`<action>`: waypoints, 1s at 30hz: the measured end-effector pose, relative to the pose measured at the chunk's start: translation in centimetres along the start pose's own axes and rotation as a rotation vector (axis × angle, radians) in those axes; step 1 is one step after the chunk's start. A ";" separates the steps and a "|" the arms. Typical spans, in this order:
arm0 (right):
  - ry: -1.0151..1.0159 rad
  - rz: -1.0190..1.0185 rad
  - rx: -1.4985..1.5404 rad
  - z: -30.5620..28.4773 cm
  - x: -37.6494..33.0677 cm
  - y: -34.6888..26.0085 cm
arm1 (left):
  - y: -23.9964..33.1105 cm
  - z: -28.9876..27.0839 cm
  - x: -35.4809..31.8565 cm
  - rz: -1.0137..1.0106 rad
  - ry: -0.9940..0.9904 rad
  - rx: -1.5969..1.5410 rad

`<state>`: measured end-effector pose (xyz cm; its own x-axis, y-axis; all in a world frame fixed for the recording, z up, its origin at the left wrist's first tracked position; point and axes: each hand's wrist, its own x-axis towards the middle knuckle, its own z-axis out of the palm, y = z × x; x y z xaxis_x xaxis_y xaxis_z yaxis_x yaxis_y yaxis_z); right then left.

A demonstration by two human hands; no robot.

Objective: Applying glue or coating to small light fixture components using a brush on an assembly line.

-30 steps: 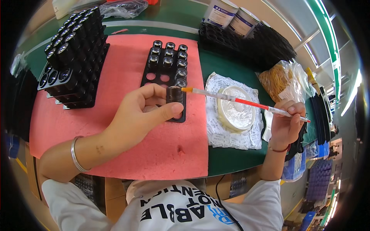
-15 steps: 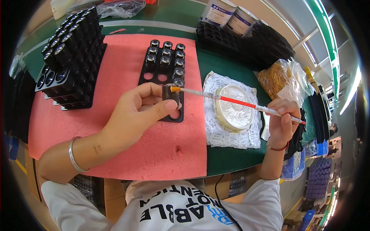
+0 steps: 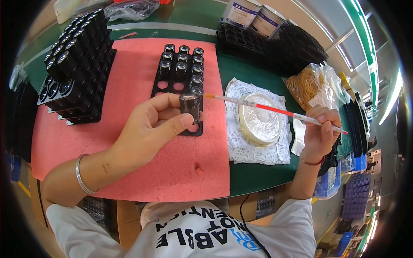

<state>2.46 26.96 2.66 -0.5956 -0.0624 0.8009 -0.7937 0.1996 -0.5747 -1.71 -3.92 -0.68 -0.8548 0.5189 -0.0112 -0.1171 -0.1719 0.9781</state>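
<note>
Between the thumb and fingers of my left hand [image 3: 150, 129] is a dark cylinder [image 3: 189, 107], held roughly upright over the near part of a black tray [image 3: 171, 81]. Several similar black cylinders [image 3: 181, 67] with shiny tops stand in that tray's holes, and a few holes show the pink mat beneath. My right hand [image 3: 322, 127] pinches the rear of a thin paintbrush [image 3: 275, 110] with a red and clear handle. Its tan tip points left and is a short gap away from the cylinder. Below the brush sits a round, shallow dish [image 3: 260, 120] with a clear, glossy filling.
A pink foam mat [image 3: 129, 172] covers much of the green table [image 3: 249, 178]. At the left stands a stack of loaded black trays [image 3: 81, 81]. White paper [image 3: 241, 150] lies under the dish. Farther back are two tins [image 3: 266, 21], more black trays [image 3: 241, 38] and a bag of rubber bands [image 3: 305, 88].
The brush has moved right, off the top of the cylinder, along with my right hand. My left hand still holds the cylinder in nearly the same place.
</note>
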 end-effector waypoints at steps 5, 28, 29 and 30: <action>0.076 0.041 0.117 -0.2 0.1 -0.1 | -0.4 0.0 0.1 0.031 0.012 0.003; 0.008 0.079 0.097 0.8 -0.8 0.0 | -0.6 -0.1 0.2 -0.005 0.004 -0.106; 0.021 0.099 0.112 0.7 -0.8 0.0 | -0.6 0.0 0.2 0.009 -0.014 -0.103; 0.034 0.118 0.126 0.7 -0.7 0.0 | -0.7 -0.1 0.2 0.008 -0.015 -0.103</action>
<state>2.79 26.34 1.98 -0.6830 -0.0124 0.7303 -0.7287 0.0795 -0.6802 -1.89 -3.77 -1.44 -0.8483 0.5295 0.0006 -0.1624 -0.2612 0.9515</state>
